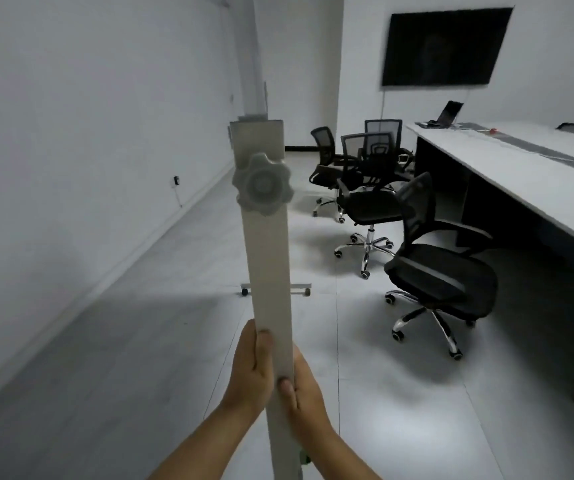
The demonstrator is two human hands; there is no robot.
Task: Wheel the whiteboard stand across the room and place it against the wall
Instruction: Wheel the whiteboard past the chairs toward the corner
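1. On your far left stands the plain white wall (pixel 88 133), running away from you, with a small dark plug and cable (pixel 176 181) low on it near the skirting.
2. Your left hand (pixel 252 365) is closed around the left edge of the pale grey flat metal upright of the whiteboard stand (pixel 271 271), thumb lying up the front face.
3. That upright rises straight ahead of you in the middle of the view, close to your body and near the left wall but clear of it. It carries a grey lobed plastic clamping knob (pixel 262 184) high up, above both hands.
4. Behind the upright, down on the grey tiled floor (pixel 140 341), you can see the stand's far foot bar with small black castors (pixel 276 289).
5. Your right hand (pixel 304 389) is wrapped around the right edge of the same upright, slightly lower than the left, thumb pressed on the front.
6. Further right sit several black mesh-backed office chairs on chrome star bases (pixel 434 268), grouped beside a long white-topped conference table with dark sides (pixel 521 174).
7. At the table's far end rests a dark open laptop (pixel 446 114); above it, a large black wall-mounted screen (pixel 445 46) hangs on the back wall.
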